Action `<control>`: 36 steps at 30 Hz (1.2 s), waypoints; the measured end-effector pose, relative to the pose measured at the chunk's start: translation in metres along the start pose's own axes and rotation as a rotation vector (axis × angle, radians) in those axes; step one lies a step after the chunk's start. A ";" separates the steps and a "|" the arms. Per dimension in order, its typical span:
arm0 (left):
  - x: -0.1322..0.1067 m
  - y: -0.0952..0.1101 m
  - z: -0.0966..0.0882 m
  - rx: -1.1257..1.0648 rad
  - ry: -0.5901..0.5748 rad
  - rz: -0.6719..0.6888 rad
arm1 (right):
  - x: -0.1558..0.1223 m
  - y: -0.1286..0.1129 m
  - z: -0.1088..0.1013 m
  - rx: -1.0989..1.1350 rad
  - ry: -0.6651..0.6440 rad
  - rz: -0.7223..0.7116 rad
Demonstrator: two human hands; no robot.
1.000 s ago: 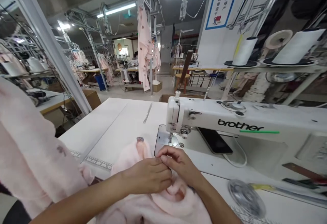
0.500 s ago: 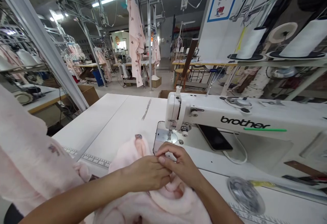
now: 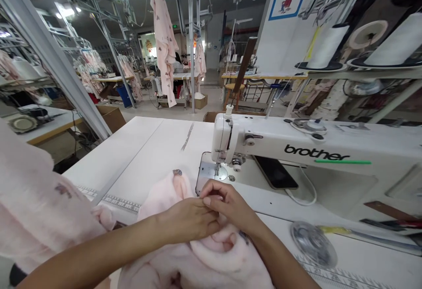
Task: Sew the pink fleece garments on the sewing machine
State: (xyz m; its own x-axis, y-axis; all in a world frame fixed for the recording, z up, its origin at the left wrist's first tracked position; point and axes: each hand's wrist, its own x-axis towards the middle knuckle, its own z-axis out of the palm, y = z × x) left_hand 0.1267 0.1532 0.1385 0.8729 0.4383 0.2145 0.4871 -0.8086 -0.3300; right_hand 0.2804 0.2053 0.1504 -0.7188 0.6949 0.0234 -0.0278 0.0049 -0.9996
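Two bare hands meet over a soft pale-pink fleece garment in the head view, our only view of this workroom. We see the left hand and the right hand touching, fingertips pinched together on a fold of the fleece, so both are closed on the cloth. The garment lies heaped beneath and toward us from that pinch, spilling off the near edge of the white sewing table.

Just beyond the pinch stands the needle end of a white Brother sewing machine, its metal needle plate close ahead of the fingertips. To the right of the hands a dark smartphone lies flat under the machine's arm, and a clear round plastic lid rests nearer us. Left of the hands, more pink fleece hangs in the foreground.
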 end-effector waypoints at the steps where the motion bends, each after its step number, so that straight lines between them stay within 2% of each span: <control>1: 0.000 0.000 0.000 -0.007 0.011 -0.005 | 0.000 0.000 0.000 -0.004 0.006 0.001; 9: -0.001 -0.003 0.002 -0.017 -0.012 0.010 | 0.004 0.004 -0.005 0.046 0.016 0.002; 16: 0.003 -0.001 0.000 -0.038 0.058 -0.014 | 0.001 -0.001 -0.002 0.007 0.039 0.053; 22: 0.004 -0.001 -0.001 -0.041 -0.021 -0.031 | 0.003 -0.002 0.000 0.027 0.038 0.081; 29: 0.005 0.000 0.000 -0.019 0.027 -0.027 | 0.003 -0.005 0.001 0.020 0.030 0.087; 36: 0.003 -0.001 0.002 0.002 -0.016 -0.005 | 0.001 -0.004 0.000 0.025 0.025 0.083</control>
State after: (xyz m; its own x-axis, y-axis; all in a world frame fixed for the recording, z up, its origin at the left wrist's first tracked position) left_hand 0.1283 0.1564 0.1375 0.8709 0.4482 0.2017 0.4913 -0.8055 -0.3313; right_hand 0.2800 0.2058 0.1543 -0.7014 0.7102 -0.0607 0.0139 -0.0715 -0.9973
